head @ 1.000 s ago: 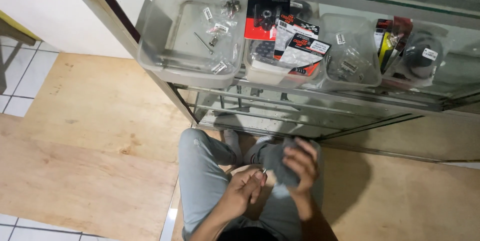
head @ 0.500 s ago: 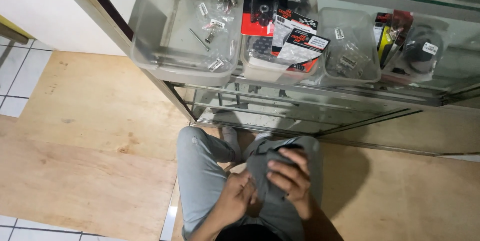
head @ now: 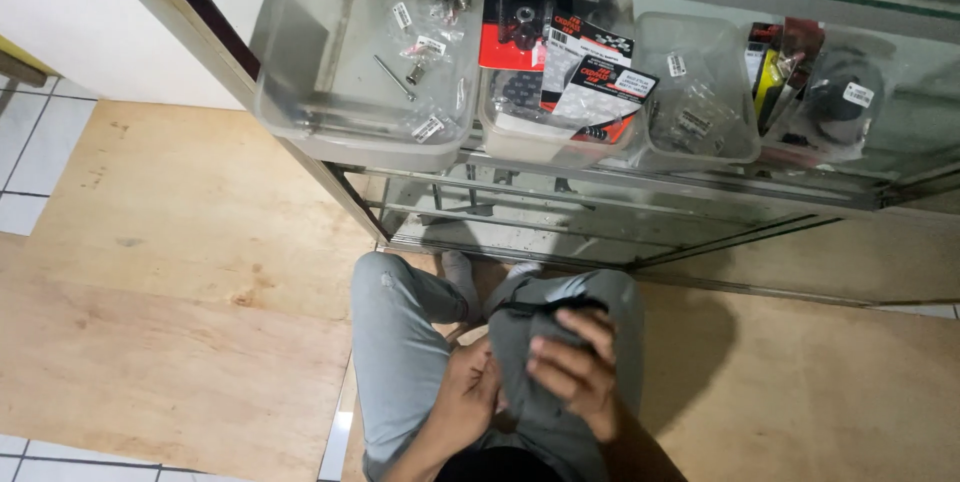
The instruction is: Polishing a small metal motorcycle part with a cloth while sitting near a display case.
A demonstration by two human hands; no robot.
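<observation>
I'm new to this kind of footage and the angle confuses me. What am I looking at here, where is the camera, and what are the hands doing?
The camera sits on a person's head and looks straight down, so you see their own body from above: legs in light grey trousers and both bare hands. There is no machine.

The right hand lies on a dark grey cloth bunched over the right knee, fingers spread on it. The left hand is beside it, touching the cloth's lower edge.

In front of the person stands a glass display cabinet. On its shelf sit clear plastic tubs: the nearest holds small bagged metal parts, the next holds red and black packaged parts, and further ones hold more bagged pieces.

The floor is bare plywood sheets, with white tiles at the edge.
</observation>
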